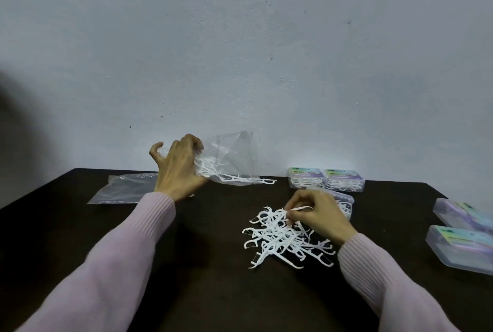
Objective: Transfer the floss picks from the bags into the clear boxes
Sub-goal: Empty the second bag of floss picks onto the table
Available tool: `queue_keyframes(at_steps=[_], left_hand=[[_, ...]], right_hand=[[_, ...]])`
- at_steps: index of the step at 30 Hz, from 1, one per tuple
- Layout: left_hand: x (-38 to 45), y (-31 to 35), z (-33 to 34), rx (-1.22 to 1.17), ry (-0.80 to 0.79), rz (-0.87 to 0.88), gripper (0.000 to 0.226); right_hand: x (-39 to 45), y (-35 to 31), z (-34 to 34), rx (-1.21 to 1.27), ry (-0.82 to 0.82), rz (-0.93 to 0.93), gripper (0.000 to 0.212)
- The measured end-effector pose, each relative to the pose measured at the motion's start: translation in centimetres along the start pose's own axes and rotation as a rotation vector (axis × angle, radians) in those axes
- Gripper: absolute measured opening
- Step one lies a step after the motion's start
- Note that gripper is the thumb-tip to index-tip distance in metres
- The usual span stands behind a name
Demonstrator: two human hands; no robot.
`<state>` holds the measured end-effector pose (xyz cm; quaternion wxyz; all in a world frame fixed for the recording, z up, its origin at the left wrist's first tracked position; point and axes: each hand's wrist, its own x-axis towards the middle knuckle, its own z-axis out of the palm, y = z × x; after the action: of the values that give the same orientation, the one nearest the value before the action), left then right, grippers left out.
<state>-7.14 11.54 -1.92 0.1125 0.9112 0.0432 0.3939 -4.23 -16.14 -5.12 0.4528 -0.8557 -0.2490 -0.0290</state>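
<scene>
Pink sleeves [112,265] nearest; your right hand [318,215] pinches one floss pick [302,208] at the far edge of the loose pick pile [285,238] on the desk [208,291]. Your left hand [177,166] grips the clear bag [234,155], tilted up, picks inside. Flat bag [125,188] lies left. Two closed boxes [326,178] near the desk's far edge; open box [345,202] just behind the right hand's fingers [290,215]. Bare desk between the arms.
</scene>
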Motion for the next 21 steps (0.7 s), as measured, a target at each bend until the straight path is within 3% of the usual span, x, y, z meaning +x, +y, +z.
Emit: queue_keyframes(at_steps=[5,10,15,18,21], left_hand=[[-0.2,0.5,0.3,-0.024,-0.027,0.031,0.053],[-0.5,1.5,0.7,-0.068,-0.057,0.106,0.070],[-0.7,2.3,1.1,-0.074,-0.001,0.189,0.067],[-0.8,2.6,1.5,-0.035,0.059,0.249,0.054],[-1.0,3.2,1.8,0.014,0.082,0.306,0.066]], right_hand=[[0.1,0.1,0.5,-0.193,-0.018,-0.082,0.017],[0.0,-0.5,0.5,0.100,0.091,-0.119,0.020],[-0.1,-0.9,0.5,0.387,-0.061,-0.082,0.011],[-0.1,-0.9,0.7,0.336,-0.101,-0.122,0.006],[0.2,-1.0,0.8,0.306,-0.092,-0.110,0.013]])
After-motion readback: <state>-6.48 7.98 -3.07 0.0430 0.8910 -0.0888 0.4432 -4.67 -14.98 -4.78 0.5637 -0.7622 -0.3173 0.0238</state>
